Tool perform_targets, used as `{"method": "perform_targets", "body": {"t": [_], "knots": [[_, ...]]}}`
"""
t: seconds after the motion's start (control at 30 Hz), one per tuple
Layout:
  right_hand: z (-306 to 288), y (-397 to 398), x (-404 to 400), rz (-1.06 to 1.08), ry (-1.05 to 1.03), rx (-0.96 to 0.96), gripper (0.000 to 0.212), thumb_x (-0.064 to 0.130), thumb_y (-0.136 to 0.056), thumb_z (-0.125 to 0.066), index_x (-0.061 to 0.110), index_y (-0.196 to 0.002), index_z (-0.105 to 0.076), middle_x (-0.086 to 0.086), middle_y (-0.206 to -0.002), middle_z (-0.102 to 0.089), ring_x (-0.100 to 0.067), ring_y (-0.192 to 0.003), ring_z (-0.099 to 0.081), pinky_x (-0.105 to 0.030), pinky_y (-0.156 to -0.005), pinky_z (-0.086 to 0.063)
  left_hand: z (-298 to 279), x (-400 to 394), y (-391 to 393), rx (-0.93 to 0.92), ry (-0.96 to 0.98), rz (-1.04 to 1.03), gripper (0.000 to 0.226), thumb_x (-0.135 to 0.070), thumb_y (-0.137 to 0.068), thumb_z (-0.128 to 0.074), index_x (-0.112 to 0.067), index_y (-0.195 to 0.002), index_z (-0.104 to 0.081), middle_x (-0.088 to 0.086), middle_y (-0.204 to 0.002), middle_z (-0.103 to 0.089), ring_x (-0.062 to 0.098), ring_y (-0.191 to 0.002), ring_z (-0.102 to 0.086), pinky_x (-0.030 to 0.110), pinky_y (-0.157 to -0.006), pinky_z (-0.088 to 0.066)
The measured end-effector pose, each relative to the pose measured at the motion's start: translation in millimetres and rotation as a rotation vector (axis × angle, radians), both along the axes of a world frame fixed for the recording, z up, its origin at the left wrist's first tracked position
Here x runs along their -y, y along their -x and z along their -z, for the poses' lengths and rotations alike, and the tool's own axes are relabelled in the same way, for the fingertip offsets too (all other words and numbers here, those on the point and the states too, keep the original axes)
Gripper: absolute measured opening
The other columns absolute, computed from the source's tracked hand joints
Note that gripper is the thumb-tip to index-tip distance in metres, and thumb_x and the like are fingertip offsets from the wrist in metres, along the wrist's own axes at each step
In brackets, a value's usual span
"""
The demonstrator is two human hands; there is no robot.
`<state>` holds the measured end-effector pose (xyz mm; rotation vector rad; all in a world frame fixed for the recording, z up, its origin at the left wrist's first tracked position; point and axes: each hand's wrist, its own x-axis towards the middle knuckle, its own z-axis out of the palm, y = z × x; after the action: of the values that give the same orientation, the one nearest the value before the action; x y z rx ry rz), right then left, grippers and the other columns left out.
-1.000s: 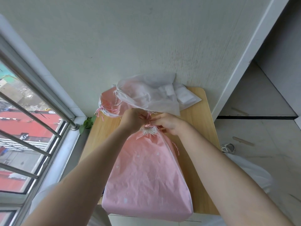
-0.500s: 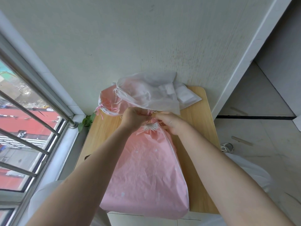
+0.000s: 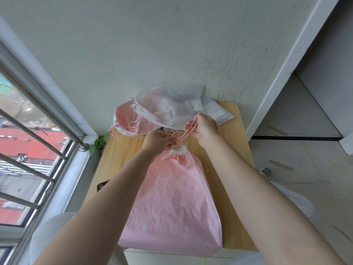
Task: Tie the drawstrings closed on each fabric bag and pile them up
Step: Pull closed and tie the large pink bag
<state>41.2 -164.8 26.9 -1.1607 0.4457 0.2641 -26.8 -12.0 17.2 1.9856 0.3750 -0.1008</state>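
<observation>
pink bag [image 3: 172,203]: mid-table, its base overhanging the near edge, neck gathered.
left grip [image 3: 158,140]: pinches at the neck.
right grip [image 3: 203,127]: pinches the pink drawstrings [image 3: 188,131], raised.
pile [image 3: 168,109]: far edge, against wall.
writing: dark card [image 3: 102,185] near left edge, unreadable.

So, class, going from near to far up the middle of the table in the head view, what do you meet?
Pink bag's body → its gathered neck → pink drawstring → white bag → wall.

Wooden table [image 3: 241,142], pink bag [image 3: 172,203], dark phone [image 3: 102,185]
</observation>
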Motion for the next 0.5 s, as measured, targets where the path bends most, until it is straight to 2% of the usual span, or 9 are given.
{"method": "perform_targets", "body": {"t": [0.07, 0.17, 0.23, 0.3, 0.4, 0.5], "knots": [[5, -1, -2, -0.072, 0.266, 0.138, 0.013, 0.015, -0.098, -0.044, 0.010, -0.091, -0.055, -0.007, -0.060, -0.053, -0.020, -0.045, -0.050, -0.030, -0.052, -0.047, 3, -2, 1, -0.032, 0.058, -0.012, 0.015, -0.022, -0.085, -0.075, -0.008, -0.077, -0.078, 0.015, -0.077, -0.072, 0.011, -0.059, -0.055, 0.023, -0.066, -0.051], [12, -1, -4, -0.155, 0.563, 0.269, 0.014, 0.021, -0.091, -0.058, 0.011, -0.083, -0.065, -0.002, -0.058, -0.055, -0.018, -0.050, -0.049, -0.029, -0.055, -0.043, 0, -1, 2, -0.042, 0.157, 0.001, 0.017, -0.020, -0.086, -0.073, -0.005, -0.080, -0.077, 0.007, -0.072, -0.071, 0.012, -0.061, -0.056, 0.021, -0.064, -0.052], [15, 0, -5, -0.188, 0.611, 0.246, 0.018, 0.019, -0.086, -0.062, 0.012, -0.069, -0.065, -0.003, -0.057, -0.058, -0.018, -0.053, -0.052, -0.029, -0.058, -0.046, -5, 1, 0, -0.039, 0.215, 0.005, 0.017, -0.020, -0.088, -0.071, -0.006, -0.080, -0.075, 0.004, -0.074, -0.071, 0.013, -0.063, -0.057, 0.023, -0.065, -0.050], [17, 4, -3, -0.232, 0.651, 0.176, 0.019, 0.014, -0.085, -0.063, 0.013, -0.066, -0.063, -0.006, -0.063, -0.061, -0.018, -0.056, -0.055, -0.029, -0.058, -0.048, -8, 0, -1, -0.040, 0.251, 0.003, 0.016, -0.021, -0.089, -0.070, -0.010, -0.077, -0.072, 0.005, -0.077, -0.070, 0.015, -0.066, -0.057, 0.026, -0.065, -0.047], [16, 13, -2, -0.428, 0.633, 0.098, 0.011, 0.006, -0.086, -0.064, 0.013, -0.078, -0.066, -0.005, -0.068, -0.063, -0.016, -0.056, -0.057, -0.024, -0.053, -0.048, -8, 0, -1, -0.045, 0.331, 0.005, 0.016, -0.020, -0.090, -0.068, -0.006, -0.085, -0.073, 0.008, -0.076, -0.067, 0.019, -0.069, -0.057, 0.029, -0.066, -0.046], [11, 20, -8, -0.591, 0.562, 0.111, 0.009, 0.008, -0.089, -0.063, 0.009, -0.093, -0.070, -0.004, -0.074, -0.065, -0.014, -0.064, -0.060, -0.020, -0.053, -0.046, -8, 5, -3, -0.047, 0.423, -0.002, 0.022, -0.019, -0.092, -0.066, 0.002, -0.095, -0.071, 0.009, -0.076, -0.068, 0.021, -0.071, -0.061, 0.031, -0.072, -0.051]]}}
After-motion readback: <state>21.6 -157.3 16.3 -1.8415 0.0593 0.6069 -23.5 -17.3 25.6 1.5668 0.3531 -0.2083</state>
